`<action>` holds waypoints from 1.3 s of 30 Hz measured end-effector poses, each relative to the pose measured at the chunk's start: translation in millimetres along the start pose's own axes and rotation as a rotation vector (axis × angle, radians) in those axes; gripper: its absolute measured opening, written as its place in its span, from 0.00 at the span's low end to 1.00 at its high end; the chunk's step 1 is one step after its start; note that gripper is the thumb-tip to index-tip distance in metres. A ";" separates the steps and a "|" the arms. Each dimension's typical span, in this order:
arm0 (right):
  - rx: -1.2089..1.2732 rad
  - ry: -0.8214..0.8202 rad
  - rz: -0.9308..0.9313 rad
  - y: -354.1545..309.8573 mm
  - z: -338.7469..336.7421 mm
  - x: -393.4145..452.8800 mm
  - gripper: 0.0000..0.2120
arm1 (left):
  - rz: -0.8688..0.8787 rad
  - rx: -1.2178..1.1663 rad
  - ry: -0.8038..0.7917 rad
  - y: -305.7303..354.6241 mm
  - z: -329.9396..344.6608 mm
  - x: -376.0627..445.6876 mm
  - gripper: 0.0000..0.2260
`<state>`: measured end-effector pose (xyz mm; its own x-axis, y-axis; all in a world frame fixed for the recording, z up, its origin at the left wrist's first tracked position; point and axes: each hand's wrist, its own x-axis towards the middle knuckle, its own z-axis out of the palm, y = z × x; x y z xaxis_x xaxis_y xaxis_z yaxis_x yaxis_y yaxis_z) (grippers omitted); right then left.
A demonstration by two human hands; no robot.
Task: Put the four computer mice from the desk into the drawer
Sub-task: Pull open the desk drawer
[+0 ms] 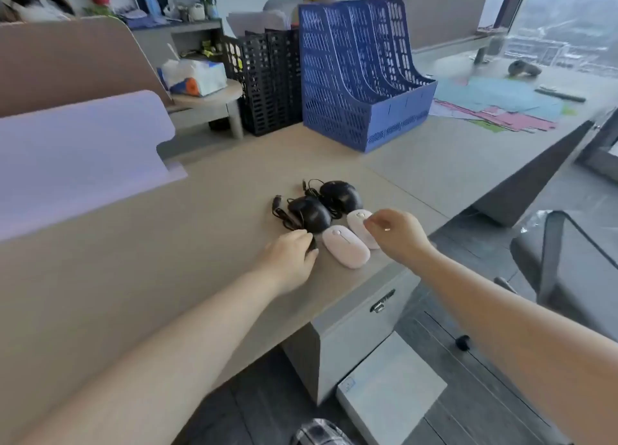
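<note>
— What's in front of you, biggest thing first?

— The desk (133, 277), a wide beige top running away from me. At its far side stand a blue file rack (361, 73) and, just to its left, a black mesh rack (267, 80). Under the desk's near edge sits the grey drawer unit (361, 324), its front closed, handle facing right.

— And the mice?

— All four are bunched near the desk's front edge, above that drawer. Two black wired ones at the back: the far black mouse (341, 195) and the near black mouse (309, 213), their cables tangled to the left. Two pale ones in front: the near white mouse (344, 246) and the far white mouse (359, 222), lying side by side.

— Your hands?

— My left hand (291, 260) lies low on the desk, fingers curled together, tips closing on something dark at the near black mouse's rear edge; I cannot tell whether it is cable or the mouse body. My right hand (398, 234) hovers over the far white mouse, fingers bent loosely downward, covering its rear half; whether they touch it I cannot tell.
</note>
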<state>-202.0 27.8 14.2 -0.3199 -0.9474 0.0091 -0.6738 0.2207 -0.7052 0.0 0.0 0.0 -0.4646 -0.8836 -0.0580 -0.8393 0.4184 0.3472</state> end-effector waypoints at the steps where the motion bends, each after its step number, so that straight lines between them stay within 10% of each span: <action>1: 0.030 0.035 -0.020 8.2 1.4 -5.7 0.12 | -0.007 -0.006 0.009 0.9 8.5 -5.5 0.19; 9: 0.196 0.167 0.039 96.3 26.2 -43.3 0.11 | -0.135 -0.067 0.158 6.6 65.4 -20.7 0.23; 16: 0.246 -0.228 0.404 164.9 69.9 -46.3 0.12 | -0.164 -0.040 0.225 3.6 70.8 -21.4 0.22; 39: 0.321 -0.328 0.660 165.5 69.5 -52.8 0.08 | -0.164 0.015 0.243 2.1 70.5 -21.9 0.22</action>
<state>-250.4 98.2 -152.2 -0.3401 -0.6753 -0.6544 -0.1732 0.7290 -0.6622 -11.5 35.1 -64.0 -0.2427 -0.9633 0.1147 -0.9025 0.2676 0.3375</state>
